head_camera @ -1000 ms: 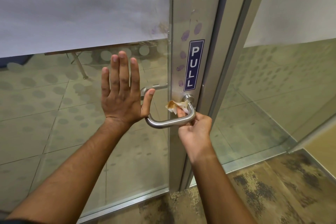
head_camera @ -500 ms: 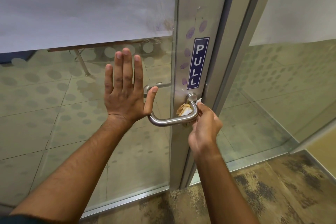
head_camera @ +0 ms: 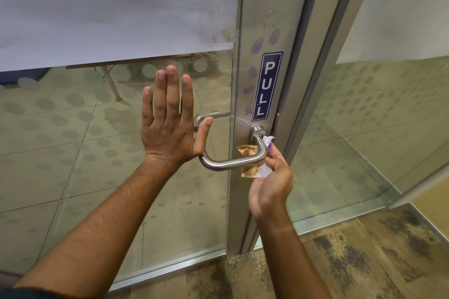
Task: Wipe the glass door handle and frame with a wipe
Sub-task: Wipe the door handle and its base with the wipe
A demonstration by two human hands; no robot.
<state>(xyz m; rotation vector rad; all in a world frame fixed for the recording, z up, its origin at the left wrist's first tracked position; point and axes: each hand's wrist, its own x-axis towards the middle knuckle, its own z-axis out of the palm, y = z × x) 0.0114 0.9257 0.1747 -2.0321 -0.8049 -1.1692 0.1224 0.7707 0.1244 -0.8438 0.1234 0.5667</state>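
A brushed steel lever handle [head_camera: 228,164] curves out from the metal door frame [head_camera: 257,19], just below a blue PULL sticker [head_camera: 266,86]. My right hand [head_camera: 271,178] pinches a crumpled wipe [head_camera: 247,150], white with brown stains, wrapped around the handle's bend near its base. My left hand [head_camera: 167,126] lies flat with fingers spread on the glass pane [head_camera: 73,153], its thumb by the handle's free end. Purple fingerprint smudges [head_camera: 256,46] dot the frame beside and above the sticker.
Frosted film [head_camera: 109,7] covers the upper glass, with dotted film lower down. A fixed glass panel [head_camera: 388,116] stands to the right of the frame. Patterned carpet [head_camera: 352,262] lies underfoot. Tiled floor and a table leg show through the glass.
My right hand has shifted from under the handle to its right side, and the wipe now wraps the bend, showing both above and below the bar. My left hand stays on the glass.
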